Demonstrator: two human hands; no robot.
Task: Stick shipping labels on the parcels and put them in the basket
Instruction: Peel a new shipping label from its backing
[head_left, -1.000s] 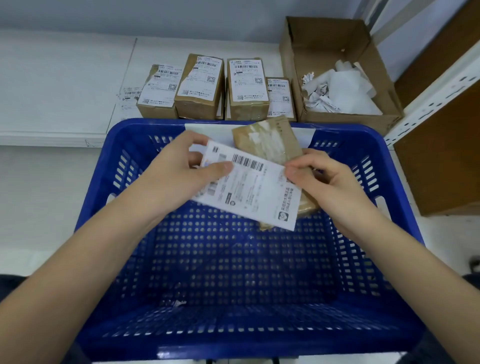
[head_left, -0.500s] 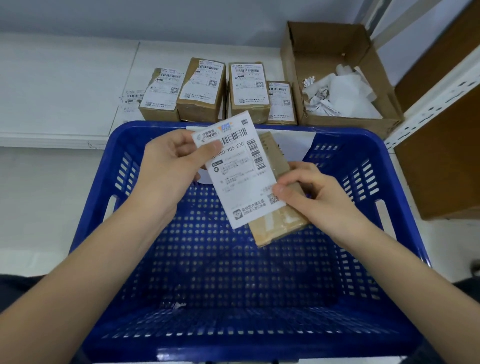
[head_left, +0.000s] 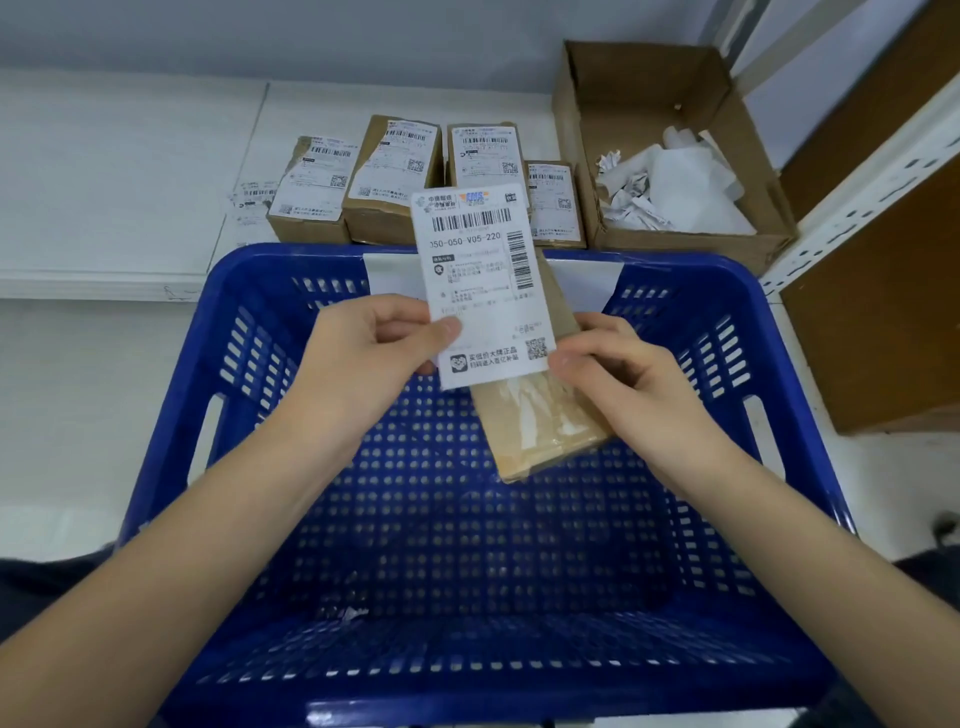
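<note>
A white shipping label (head_left: 480, 270) with barcodes stands upright above the blue basket (head_left: 249, 364). My left hand (head_left: 363, 353) pinches its lower left edge between thumb and fingers. My right hand (head_left: 618, 369) grips a brown taped parcel (head_left: 540, 421) held behind and below the label, and its thumb touches the label's lower right corner. The basket holds no parcels.
Several labelled brown parcels (head_left: 389, 176) stand in a row on the white surface beyond the basket. An open cardboard box (head_left: 644, 104) with crumpled white backing paper (head_left: 670, 187) sits at the back right. A white slotted shelf post (head_left: 857, 192) and brown panels are at the right.
The label has turned from a slant to upright and risen. The parcel has shifted lower behind it, and both hands have come closer to me.
</note>
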